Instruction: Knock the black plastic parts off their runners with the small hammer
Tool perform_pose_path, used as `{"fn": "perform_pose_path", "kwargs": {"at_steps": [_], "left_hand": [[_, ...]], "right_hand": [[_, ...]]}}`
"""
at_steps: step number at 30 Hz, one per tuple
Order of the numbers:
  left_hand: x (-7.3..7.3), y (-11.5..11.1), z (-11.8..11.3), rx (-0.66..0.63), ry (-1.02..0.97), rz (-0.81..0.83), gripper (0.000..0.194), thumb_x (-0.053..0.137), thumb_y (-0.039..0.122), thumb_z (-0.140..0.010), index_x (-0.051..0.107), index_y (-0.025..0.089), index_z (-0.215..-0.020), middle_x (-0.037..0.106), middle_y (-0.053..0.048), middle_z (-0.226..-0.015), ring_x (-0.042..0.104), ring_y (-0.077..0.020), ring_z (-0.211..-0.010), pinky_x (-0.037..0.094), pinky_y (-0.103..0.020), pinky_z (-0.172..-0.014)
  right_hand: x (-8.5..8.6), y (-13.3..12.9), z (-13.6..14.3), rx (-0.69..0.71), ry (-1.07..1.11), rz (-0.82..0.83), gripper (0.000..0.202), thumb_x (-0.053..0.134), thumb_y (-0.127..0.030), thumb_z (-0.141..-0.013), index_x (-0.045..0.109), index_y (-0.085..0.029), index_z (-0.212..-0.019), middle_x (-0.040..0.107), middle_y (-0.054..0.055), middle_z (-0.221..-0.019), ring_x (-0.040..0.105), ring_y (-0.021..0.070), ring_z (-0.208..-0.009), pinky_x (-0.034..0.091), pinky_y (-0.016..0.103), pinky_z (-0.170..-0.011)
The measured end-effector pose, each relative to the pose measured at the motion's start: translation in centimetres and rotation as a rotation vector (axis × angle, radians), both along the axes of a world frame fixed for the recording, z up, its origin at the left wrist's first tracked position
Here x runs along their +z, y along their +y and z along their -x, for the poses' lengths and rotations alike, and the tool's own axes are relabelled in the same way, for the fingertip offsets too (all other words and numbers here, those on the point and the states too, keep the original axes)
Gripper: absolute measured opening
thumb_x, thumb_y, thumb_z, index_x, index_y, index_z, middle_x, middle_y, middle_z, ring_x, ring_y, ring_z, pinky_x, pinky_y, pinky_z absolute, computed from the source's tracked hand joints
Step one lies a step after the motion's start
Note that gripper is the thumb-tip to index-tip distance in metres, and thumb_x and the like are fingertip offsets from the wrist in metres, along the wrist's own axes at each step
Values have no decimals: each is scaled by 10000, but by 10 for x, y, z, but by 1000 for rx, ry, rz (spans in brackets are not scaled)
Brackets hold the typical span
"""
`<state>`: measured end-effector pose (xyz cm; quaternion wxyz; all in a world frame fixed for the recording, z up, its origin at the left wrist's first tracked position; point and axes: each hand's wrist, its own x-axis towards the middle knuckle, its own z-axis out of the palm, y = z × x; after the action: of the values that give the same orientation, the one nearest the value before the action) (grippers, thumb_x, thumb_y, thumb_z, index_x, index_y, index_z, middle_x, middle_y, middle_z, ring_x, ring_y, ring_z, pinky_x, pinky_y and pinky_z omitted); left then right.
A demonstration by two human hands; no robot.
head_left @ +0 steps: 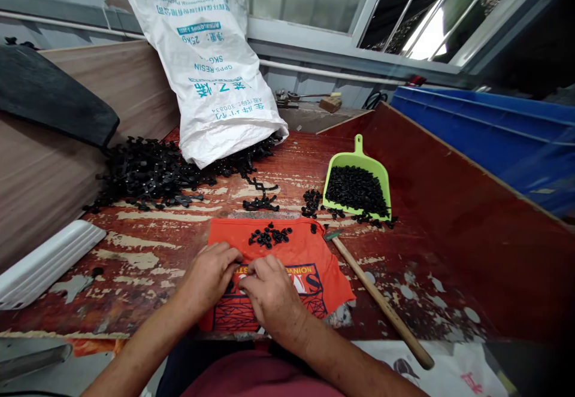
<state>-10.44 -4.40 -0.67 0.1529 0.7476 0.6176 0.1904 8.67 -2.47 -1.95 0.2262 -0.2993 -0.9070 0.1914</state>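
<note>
On the wooden table lies an orange printed cloth (278, 253), and both hands are over its near half. My left hand (214, 270) is closed, fingertips curled down toward the cloth. Close beside it, my right hand (273, 294) is closed too, thumb against the bent fingers. Whatever sits between the fingertips is hidden or too small to name. Just beyond the hands rests a small pile of black round-headed plastic pieces (270, 236). A hammer (381, 298) with a wooden handle lies to the right, its head by the cloth's edge.
A light-green dustpan (358, 156) holds many black pieces, some spilled at its lip. At the far left, a white woven sack (211, 67) leans over a heap of joined black parts (148, 172). A white plastic piece (49, 259) lies left. Blue crates (485, 127) stand beyond the right board.
</note>
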Motion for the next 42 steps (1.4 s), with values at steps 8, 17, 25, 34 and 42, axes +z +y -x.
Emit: {"fn": "perform_pose_path", "kwargs": {"at_steps": [8,17,25,34,42], "left_hand": [[9,-9,18,102,4,-44,179,494,270,-925,623,225,-808,665,-40,-817,610,-219,-804,444,-335,-761],[26,6,16,39,-54,34,141,533,278,-902,655,222,-858,703,-39,-870,624,-206,-825,458,-330,-773],[8,72,-17,-77,46,-17,170,527,111,-815,660,213,-784,680,-38,-801,616,-199,-777,455,-298,-720],[16,51,-1,-66,-26,-31,240,457,90,-833,652,209,-904,705,-35,-832,639,-197,-795,464,-289,-736],[22,31,20,53,-261,152,193,519,253,-846,709,224,-861,761,2,-842,674,-185,-774,479,-285,-725]], "right_hand": [[24,22,-12,-58,-68,-11,168,616,-125,-874,686,-234,-980,652,28,-922,530,202,-885,384,336,-790],[26,76,-1,-160,-160,-132,55,662,-222,-897,700,-200,-929,622,67,-942,480,251,-964,334,382,-832],[20,79,-22,-184,-216,-166,139,599,-177,-935,722,-204,-876,628,50,-898,476,221,-899,323,367,-796],[26,79,-9,-154,-220,-189,76,673,-272,-906,724,-219,-926,619,51,-931,463,247,-962,307,397,-815],[36,51,-1,-35,-188,-146,62,684,-268,-896,732,-253,-860,617,10,-870,468,207,-912,290,386,-809]]}}
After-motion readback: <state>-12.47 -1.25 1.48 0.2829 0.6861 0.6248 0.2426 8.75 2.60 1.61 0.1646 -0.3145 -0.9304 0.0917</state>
